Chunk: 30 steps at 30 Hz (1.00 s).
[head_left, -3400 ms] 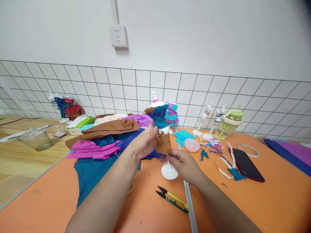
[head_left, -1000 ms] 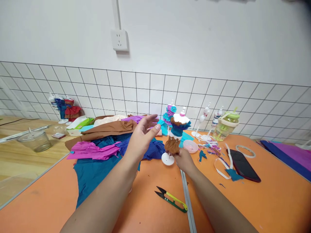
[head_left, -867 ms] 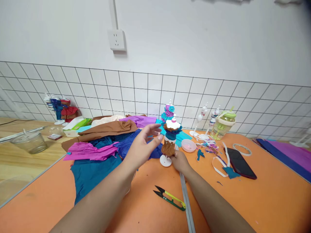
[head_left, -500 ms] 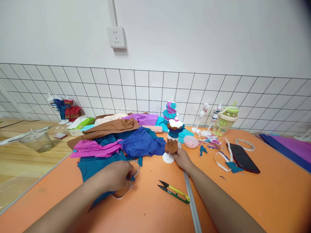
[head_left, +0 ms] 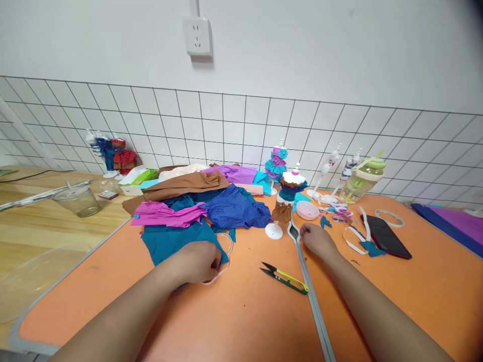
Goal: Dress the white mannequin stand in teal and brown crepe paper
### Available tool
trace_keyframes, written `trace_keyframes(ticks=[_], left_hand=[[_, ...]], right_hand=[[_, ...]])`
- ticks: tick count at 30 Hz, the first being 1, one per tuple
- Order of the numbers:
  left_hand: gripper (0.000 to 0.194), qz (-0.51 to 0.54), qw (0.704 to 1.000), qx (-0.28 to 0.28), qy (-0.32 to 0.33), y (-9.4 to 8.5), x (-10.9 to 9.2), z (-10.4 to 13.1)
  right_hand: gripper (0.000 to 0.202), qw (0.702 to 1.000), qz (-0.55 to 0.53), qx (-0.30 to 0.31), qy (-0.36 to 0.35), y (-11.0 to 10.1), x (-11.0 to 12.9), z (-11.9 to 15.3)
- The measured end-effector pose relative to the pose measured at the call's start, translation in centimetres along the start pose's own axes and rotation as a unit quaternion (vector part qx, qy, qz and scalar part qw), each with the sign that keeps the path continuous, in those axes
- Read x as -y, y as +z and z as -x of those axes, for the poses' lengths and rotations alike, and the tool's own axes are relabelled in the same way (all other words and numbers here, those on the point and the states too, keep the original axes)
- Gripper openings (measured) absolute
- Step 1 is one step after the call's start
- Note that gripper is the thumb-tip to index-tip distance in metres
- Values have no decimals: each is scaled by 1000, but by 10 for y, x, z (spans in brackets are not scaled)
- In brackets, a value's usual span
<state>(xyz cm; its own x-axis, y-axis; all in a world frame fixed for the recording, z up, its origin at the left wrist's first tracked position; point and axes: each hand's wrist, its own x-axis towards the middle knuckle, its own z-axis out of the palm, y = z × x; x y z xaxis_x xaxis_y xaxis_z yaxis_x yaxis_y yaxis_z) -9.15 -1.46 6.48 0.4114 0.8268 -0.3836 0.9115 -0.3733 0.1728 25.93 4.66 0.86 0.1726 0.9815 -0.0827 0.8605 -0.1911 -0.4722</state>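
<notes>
My left hand (head_left: 199,261) has its fingers pinched at the edge of a teal paper sheet (head_left: 166,241), over a white ring of tape (head_left: 225,243); what lies between the fingertips is hidden. My right hand (head_left: 317,239) is closed beside the grey strip (head_left: 313,296), just right of a small stand dressed in brown and teal paper (head_left: 282,212). That stand rests upright on a round white base. Between the hands lie thread snips (head_left: 285,277) with yellow and green handles.
Crumpled blue (head_left: 236,208) and pink paper (head_left: 166,214) lie at the back left. A pink dish (head_left: 307,210), a green-lidded bottle (head_left: 362,181), a phone (head_left: 388,237) and scraps are at the right. A clear cup (head_left: 81,201) stands far left.
The view has shifted, so the scene sits further right and higher. My right hand has come away from the dressed stand. My left hand remains at the teal sheet.
</notes>
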Motion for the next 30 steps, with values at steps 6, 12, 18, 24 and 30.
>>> trace_keyframes(ticks=[6, 12, 18, 24, 30], left_hand=[[29, 37, 982, -184, 28, -6, 18, -9], [33, 16, 970, -244, -9, 0, 39, -23], [43, -6, 949, -307, -74, 5, 50, -40], [54, 21, 943, -301, -143, 14, 76, -58], [35, 51, 936, -317, -144, 18, 78, -66]], right_hand=[[16, 987, 38, 122, -95, -10, 1, 36], [16, 939, 55, 270, -206, -8, 19, 74], [23, 933, 129, 237, -238, -2, 27, 78], [24, 933, 110, 252, -233, -4, 26, 76], [24, 934, 115, 251, -228, -6, 30, 78]])
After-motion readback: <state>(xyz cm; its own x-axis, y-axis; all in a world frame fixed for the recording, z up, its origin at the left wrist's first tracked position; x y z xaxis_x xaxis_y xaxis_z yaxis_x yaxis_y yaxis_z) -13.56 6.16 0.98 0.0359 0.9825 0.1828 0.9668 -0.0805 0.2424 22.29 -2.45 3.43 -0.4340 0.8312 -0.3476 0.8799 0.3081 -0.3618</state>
